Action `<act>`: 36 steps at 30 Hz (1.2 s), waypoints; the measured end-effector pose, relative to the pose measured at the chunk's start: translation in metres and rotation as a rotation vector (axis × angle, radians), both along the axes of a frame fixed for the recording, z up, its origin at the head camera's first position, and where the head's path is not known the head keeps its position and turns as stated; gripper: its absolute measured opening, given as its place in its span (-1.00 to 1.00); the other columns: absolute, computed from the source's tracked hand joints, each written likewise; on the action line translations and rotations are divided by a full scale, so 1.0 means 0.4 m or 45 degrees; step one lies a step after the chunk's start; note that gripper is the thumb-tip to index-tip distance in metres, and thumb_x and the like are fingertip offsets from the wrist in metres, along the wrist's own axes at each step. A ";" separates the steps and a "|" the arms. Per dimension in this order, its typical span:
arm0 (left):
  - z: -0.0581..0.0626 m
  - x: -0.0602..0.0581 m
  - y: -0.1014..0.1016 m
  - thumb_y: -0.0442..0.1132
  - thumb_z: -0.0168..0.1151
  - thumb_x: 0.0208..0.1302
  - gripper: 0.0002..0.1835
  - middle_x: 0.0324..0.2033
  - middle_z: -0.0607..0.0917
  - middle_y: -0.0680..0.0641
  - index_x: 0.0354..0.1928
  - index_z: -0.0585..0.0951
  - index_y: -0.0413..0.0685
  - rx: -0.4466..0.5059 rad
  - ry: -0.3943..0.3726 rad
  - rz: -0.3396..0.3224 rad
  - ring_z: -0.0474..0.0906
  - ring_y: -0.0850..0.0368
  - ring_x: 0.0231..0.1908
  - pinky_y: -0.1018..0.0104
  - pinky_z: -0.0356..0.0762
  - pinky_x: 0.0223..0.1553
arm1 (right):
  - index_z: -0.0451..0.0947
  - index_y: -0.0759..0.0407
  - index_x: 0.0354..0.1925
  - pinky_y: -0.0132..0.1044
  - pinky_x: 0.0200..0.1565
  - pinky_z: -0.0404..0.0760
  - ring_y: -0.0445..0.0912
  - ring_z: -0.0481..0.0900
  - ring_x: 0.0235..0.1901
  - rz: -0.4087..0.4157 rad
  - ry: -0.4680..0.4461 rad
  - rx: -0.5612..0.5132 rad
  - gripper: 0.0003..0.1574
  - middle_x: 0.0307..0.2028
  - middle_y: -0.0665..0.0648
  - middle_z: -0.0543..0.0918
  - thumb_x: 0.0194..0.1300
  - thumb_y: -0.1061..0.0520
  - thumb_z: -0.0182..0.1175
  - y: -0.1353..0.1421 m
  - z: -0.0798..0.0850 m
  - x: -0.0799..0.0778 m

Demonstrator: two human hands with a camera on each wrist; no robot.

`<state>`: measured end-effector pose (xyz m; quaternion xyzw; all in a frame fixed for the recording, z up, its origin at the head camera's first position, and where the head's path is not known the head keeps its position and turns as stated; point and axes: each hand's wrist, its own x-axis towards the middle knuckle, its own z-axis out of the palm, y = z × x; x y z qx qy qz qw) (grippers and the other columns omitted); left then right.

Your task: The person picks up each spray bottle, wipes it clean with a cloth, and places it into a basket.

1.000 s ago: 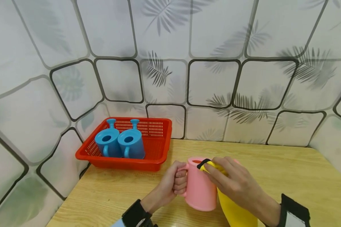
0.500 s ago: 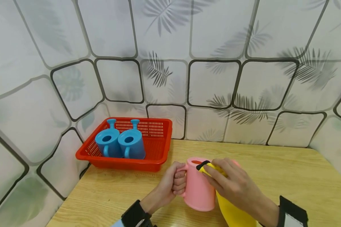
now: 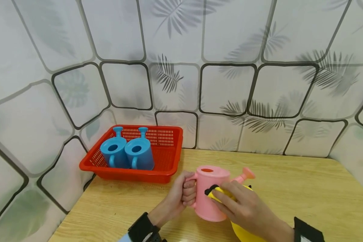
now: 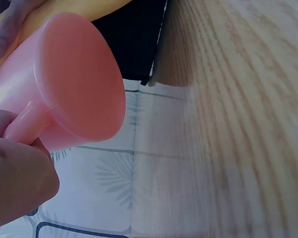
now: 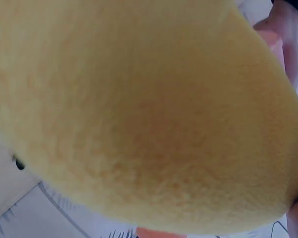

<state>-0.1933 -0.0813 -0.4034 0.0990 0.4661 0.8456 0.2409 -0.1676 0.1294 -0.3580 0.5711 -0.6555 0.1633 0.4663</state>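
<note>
My left hand [image 3: 181,195] grips the handle of a pink toy watering can [image 3: 203,205], its fingers curled round it. The can is held tilted over the table, and its flat base [image 4: 84,79] faces the left wrist camera. With my right hand [image 3: 245,205] I hold a yellow cloth [image 3: 246,233] with black edging against the can's side. The cloth bunches under those fingers and hangs below the hand. A pink spout [image 3: 246,173] shows past the right hand. In the right wrist view the cloth [image 5: 149,119] fills most of the picture and hides the fingers.
A red plastic basket [image 3: 130,175] stands at the back left of the wooden table [image 3: 305,188]. Two blue watering cans [image 3: 142,158] stand side by side in its left part. Behind the table, a patterned wall covering [image 3: 224,87] closes off the back and sides.
My right hand has slid the cloth from near the can's top rim down onto its side. The can's spout, mostly hidden before, now shows. The left hand keeps its grip.
</note>
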 end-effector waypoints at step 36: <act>0.012 -0.009 -0.042 -0.07 -0.19 0.43 -0.53 -0.84 0.19 0.14 -0.73 0.19 0.11 0.116 0.010 0.053 0.07 0.27 -0.83 0.41 -0.09 -0.74 | 0.67 0.17 -0.18 -0.30 -0.42 0.62 -0.06 0.56 -0.34 0.048 -0.028 0.288 -0.61 -0.22 0.14 0.66 0.54 0.13 -0.11 0.028 -0.080 0.024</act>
